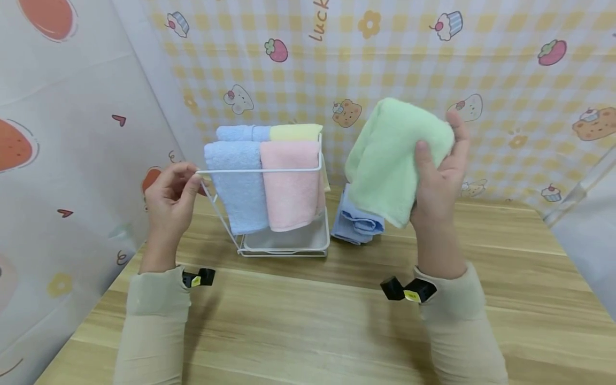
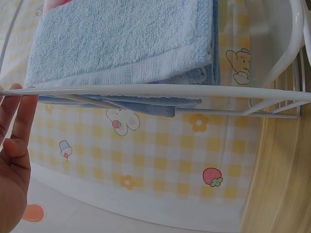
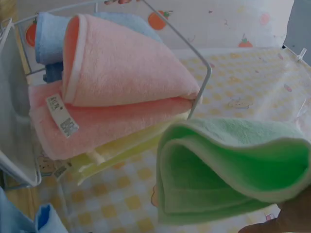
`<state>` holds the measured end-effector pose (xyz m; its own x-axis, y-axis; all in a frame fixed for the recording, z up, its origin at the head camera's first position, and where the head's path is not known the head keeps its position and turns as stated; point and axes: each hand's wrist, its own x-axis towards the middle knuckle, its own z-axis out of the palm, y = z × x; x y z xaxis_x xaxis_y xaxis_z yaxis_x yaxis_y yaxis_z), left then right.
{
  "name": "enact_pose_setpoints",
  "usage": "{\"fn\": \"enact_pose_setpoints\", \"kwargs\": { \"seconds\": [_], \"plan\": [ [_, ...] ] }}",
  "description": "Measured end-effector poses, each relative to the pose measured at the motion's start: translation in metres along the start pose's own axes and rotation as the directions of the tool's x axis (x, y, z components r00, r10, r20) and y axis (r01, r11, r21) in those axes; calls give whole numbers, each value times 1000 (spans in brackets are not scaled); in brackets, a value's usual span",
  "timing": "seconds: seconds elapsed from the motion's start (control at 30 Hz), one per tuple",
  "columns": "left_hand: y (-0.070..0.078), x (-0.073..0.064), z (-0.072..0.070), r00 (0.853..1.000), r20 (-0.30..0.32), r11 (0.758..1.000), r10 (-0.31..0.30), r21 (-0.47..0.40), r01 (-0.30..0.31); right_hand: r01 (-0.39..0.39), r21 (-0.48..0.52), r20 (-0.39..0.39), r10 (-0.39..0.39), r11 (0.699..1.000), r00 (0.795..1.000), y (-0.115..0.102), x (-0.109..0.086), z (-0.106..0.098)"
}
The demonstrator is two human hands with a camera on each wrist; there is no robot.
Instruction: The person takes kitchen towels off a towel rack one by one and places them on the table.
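A folded light green towel [image 1: 392, 160] is up in the air, gripped by my right hand [image 1: 440, 179] with the thumb across its front. In the right wrist view the green towel [image 3: 223, 170] shows its open folds. My left hand [image 1: 170, 200] pinches the front left corner of a white wire rack [image 1: 231, 171]. Over the rack hang a blue towel [image 1: 243, 192] and a pink towel [image 1: 292, 187] in front, with another blue towel [image 1: 240, 132] and a yellow towel [image 1: 295, 132] behind. The left wrist view shows thumb and fingers at the rack's rail [image 2: 146, 90].
A folded blue cloth [image 1: 356, 222] lies on the wooden table [image 1: 298, 315], right of the rack and below the green towel. The rack's base holds a pale tray [image 1: 289, 238]. Behind stands a yellow checked curtain [image 1: 308, 80]; a white printed sheet [image 1: 72, 160] hangs at left.
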<state>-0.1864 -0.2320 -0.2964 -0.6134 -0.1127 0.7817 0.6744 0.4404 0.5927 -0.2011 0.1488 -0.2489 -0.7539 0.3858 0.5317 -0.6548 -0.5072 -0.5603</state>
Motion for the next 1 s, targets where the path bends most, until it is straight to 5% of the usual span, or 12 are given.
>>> {"fn": "enact_pose_setpoints", "kwargs": {
  "seconds": [0.13,0.2,0.47,1.0],
  "plan": [
    [1,0,-1,1000,5,1000,-26,13,26,-206,-78,140,215,975,966,-1,-8,-19],
    [2,-1,-2,999,8,999,-32,13,32,-247,-150,193,273,957,943,0,-12,-29],
    [-1,-1,-1,1000,9,1000,-25,-12,25,-269,-367,255,375,890,891,1,-17,-73],
    [-2,0,0,1000,-2,999,-1,-37,1,-281,-582,298,522,763,799,-8,-1,-152]
  ]
}}
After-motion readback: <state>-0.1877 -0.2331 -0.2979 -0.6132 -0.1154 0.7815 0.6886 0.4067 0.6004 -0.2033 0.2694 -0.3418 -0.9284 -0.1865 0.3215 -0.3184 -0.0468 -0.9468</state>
